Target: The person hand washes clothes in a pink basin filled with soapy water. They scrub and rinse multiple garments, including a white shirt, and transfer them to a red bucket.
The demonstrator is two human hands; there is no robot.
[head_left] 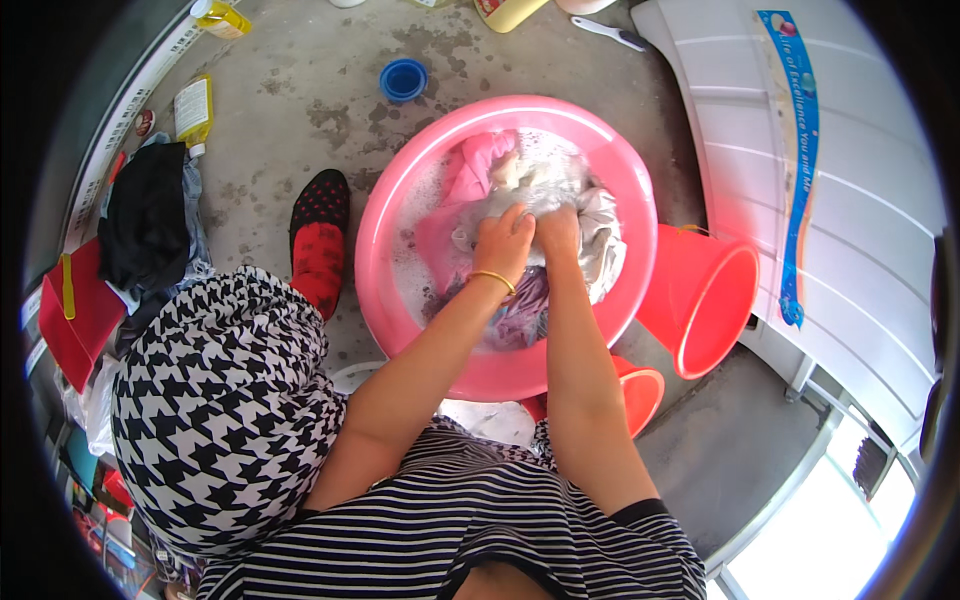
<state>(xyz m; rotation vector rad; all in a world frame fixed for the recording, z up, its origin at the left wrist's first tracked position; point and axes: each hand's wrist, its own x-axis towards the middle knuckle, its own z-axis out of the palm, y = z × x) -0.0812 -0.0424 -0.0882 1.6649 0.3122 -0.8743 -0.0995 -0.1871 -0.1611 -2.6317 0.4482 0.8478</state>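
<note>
A large round pink plastic basin (379,300) stands on the floor before me, with sudsy water and wet clothes in it. My left hand (504,244), with a yellow bangle at the wrist, is on the whitish wet cloth (536,191) near the basin's middle. Close beside it my right hand (559,229) reaches down into the same cloth, its fingertips hidden. Pink cloth (476,165) lies at the upper left in the basin, a pale grey garment (600,244) along the right side, and a purple patterned cloth (521,311) below my hands.
Two red buckets (660,292) (641,394) lean right of the basin. Beyond it are a blue cup (403,79), a brush (609,33) and a yellowish bottle (506,11). Left are a yellow bottle (193,116) and dark clothes (146,214). A white panelled unit (739,127) borders the right.
</note>
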